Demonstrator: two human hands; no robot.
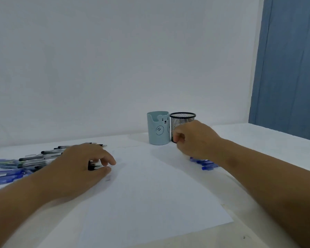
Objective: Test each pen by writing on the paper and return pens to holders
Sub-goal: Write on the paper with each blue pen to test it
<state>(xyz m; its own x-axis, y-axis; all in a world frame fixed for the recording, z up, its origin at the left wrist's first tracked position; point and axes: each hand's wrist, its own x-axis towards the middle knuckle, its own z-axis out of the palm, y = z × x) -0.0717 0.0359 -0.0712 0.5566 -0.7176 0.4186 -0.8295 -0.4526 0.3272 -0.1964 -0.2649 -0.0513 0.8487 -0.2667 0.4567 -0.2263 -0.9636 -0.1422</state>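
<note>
In the head view, the pens [34, 159] are seen at the middle left, long axes running left to right. The left hand [82, 165] lies over their right ends, fingers loosely curled around one dark pen [94, 166]; a firm grip cannot be told. The right hand [195, 140], curled and apparently empty, is beside the mesh holder [183, 120]. The paper [150, 194] lies between the hands. No writing is readable; a bear face is drawn on the blue holder [158, 129].

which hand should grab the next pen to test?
Likely left. The left hand already rests on the pile of pens, fingers touching one beside the paper. The right hand is curled near the mesh holder, seemingly holding nothing.
</note>
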